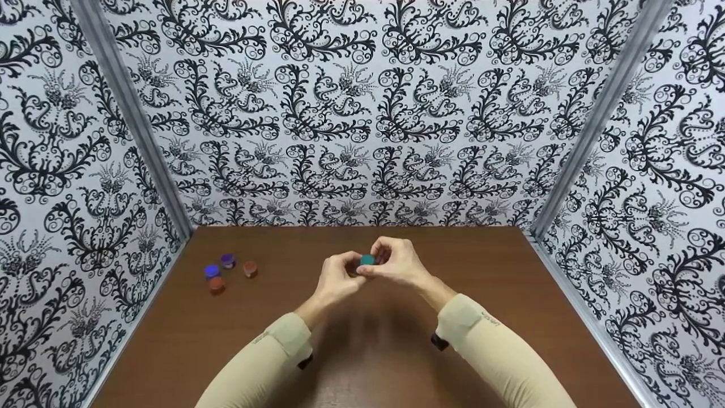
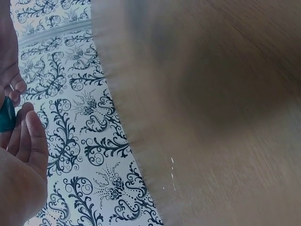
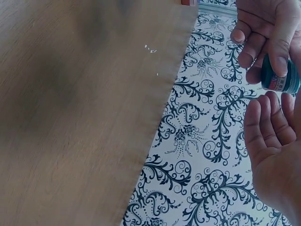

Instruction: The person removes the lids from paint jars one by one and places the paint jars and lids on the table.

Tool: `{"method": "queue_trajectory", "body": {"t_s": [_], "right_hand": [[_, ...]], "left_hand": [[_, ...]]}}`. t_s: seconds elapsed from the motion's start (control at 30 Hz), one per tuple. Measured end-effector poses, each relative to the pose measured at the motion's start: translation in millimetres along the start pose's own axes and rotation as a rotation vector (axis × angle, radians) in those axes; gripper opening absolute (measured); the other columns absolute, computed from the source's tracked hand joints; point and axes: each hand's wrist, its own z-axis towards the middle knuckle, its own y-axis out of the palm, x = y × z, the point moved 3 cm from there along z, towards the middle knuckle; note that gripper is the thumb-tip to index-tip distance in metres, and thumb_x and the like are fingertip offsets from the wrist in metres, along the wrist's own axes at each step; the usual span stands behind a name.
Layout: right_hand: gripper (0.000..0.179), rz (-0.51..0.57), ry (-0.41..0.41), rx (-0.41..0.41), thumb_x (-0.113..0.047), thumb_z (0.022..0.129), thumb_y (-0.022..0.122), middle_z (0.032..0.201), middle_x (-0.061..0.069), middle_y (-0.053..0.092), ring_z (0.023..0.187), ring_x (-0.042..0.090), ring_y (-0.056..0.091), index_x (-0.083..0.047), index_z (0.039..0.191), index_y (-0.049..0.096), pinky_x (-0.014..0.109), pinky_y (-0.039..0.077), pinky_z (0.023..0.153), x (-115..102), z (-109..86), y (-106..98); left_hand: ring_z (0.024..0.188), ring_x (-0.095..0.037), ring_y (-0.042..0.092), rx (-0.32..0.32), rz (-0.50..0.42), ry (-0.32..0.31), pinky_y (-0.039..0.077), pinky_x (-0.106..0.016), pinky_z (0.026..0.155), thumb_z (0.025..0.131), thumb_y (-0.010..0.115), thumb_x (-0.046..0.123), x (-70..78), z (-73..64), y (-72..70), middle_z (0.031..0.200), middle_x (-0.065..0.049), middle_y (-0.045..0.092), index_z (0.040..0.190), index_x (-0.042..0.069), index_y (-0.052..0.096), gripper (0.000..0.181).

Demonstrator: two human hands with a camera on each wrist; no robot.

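From my end, the person's left hand has thumb and fingers pinching the small round teal jar over the brown wood-grain table; right hand's thumb and bent fingers grip it too. I've got two round bluish pots and two round reddish pots well left of the jar.

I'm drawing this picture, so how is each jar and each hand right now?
Left hand: pinching the green jar.
Right hand: also holding the green jar.
Green jar: held in both hands; lid tightness unclear.
Blue jar: on the table, looks upright and closed.
Purple jar: looks upright and closed.
Front red jar: looks upright and closed.
Other red jar: looks upright and closed.
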Motion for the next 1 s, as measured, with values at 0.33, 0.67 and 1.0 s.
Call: {"method": "queue_trajectory", "body": {"t_s": [0.33, 0.67, 1.0], "right_hand": [[0.033, -0.017, -0.088, -0.016, -0.023, 0.081, 0.103, 0.085, 0.017, 0.080, 0.068, 0.005, 0.063, -0.005, 0.101, 0.083, 0.018, 0.054, 0.066, -6.7, 1.6, -4.0], [0.031, -0.003, -0.177, -0.075, -0.013, 0.079, 0.094, 0.095, 0.016, 0.079, 0.080, 0.014, 0.071, -0.008, 0.108, 0.087, 0.023, 0.061, 0.075, -8.8, 2.1, -4.4], [0.034, 0.013, -0.183, -0.105, -0.006, 0.078, 0.086, 0.098, 0.016, 0.077, 0.087, 0.041, 0.074, -0.008, 0.112, 0.088, 0.043, 0.067, 0.077, -8.8, 3.3, -4.4]], "left_hand": [[0.076, -0.007, 0.071, -0.010, -0.015, -0.003, 0.064, -0.026, 0.073, 0.087, 0.089, 0.011, -1.3, -0.2, -0.7, 0.087, -0.008, 0.084, 0.100, 0.008, 0.084, 0.014], [0.074, -0.003, 0.071, -0.038, -0.043, -0.034, 0.061, -0.019, 0.071, 0.089, 0.087, 0.010, -0.9, -1.1, 0.7, 0.088, -0.009, 0.084, 0.104, 0.006, 0.084, 0.016], [0.075, -0.003, 0.070, -0.046, -0.025, -0.014, 0.060, -0.019, 0.071, 0.088, 0.087, 0.009, -0.1, -1.9, 1.4, 0.090, -0.012, 0.084, 0.107, 0.001, 0.083, 0.021]]}}
